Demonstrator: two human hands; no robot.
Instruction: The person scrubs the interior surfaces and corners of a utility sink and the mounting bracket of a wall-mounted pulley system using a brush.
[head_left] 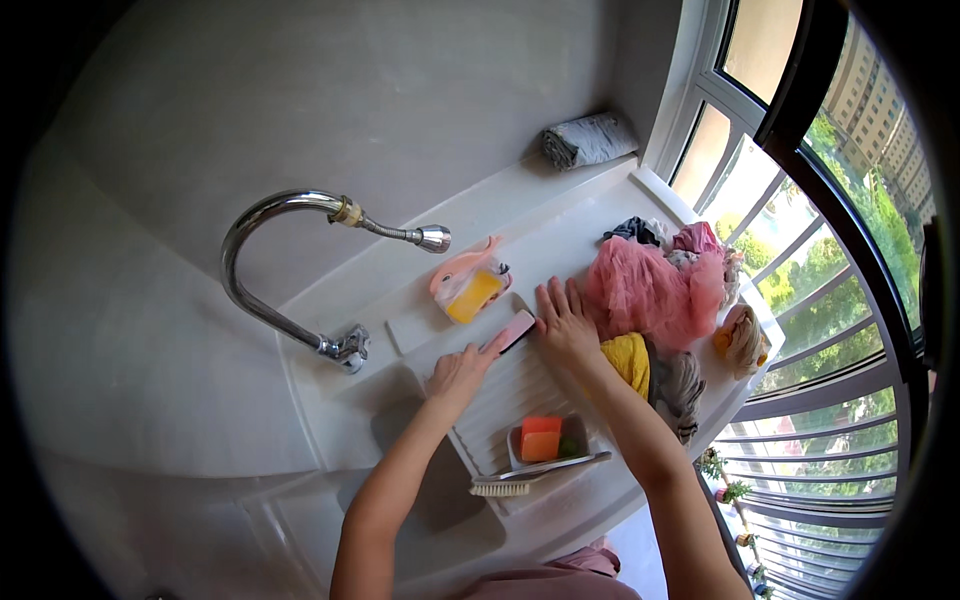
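Note:
My left hand [458, 372] is closed on one end of a pink oblong thing with a dark edge [515, 332], which looks like a small scrubbing brush. It sits at the upper end of the white ribbed washboard [510, 385] beside the sink. Just right of it, my right hand [566, 320] lies palm down with fingers stretched out, holding nothing. Close to that hand is a heap of laundry: pink sheer cloth [650, 290], yellow cloth [627, 362] and grey cloth [683, 385].
A chrome faucet [245, 240] arches over the left side, by the sink basin [450, 500]. Yellow soap [473, 297] sits in a pink holder. Nearer me are orange soap [541, 438] in a dish and a white-bristled brush [500, 489]. Rolled grey cloth [592, 140] lies at the back.

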